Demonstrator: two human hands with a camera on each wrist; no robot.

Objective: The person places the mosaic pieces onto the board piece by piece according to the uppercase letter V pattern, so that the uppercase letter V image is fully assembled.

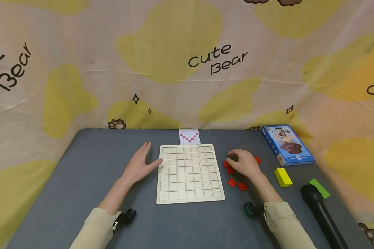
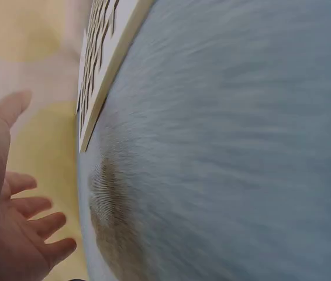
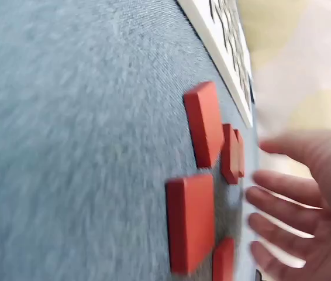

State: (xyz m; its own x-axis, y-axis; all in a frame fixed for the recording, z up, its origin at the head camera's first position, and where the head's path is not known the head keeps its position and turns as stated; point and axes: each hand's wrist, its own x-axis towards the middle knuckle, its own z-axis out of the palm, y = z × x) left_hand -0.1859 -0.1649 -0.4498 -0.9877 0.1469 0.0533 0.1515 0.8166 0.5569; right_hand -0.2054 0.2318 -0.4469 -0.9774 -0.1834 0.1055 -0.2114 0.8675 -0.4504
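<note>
A black microphone lies at lower right; a white grid board sits mid-frame; at its left edge the left hand spreads empty fingers; right of centre, the right hand hovers over red tiles, fingers loosely bent and empty; beyond the board lies a patterned card.

Over on your right, there it was: the blue box, lying picture side up toward the far corner of your grey table! Just nearer you sat the yellow block, then the green piece, partly hidden by your black microphone. And behind it all, the cloth faced you, yellow-patched, "Cute Bear" lettered!
</note>
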